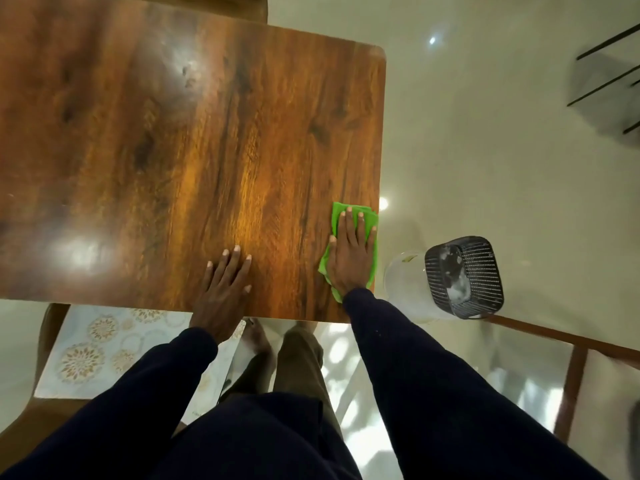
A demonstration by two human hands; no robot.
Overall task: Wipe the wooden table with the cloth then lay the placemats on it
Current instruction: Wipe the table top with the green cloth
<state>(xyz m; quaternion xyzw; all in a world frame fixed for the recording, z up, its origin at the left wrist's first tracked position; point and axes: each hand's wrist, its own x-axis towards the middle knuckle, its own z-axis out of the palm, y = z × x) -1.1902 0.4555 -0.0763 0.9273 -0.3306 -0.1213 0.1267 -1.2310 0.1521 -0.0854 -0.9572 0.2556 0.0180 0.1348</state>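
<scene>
Right hand (pixel 351 252) presses cloth (pixel 336 216), apparently folded

right hand (pixel 351 256) flat on cloth (pixel 346 216) | left hand (pixel 225 282) flat on table (pixel 173 150)

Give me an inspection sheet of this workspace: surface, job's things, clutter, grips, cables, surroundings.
Surface: wooden table, glossy, with light glare.
Job's things: green cloth near the table's right edge; patterned placemats off the table, on a chair seat.
Clutter: nothing seen.
Grips: left hand flat on the wood, holding nothing; right hand flat, pressing the cloth.
Cables: nothing seen.
Surroundings: dark mesh basket and clear container beside the table's right edge; shiny floor.
</scene>
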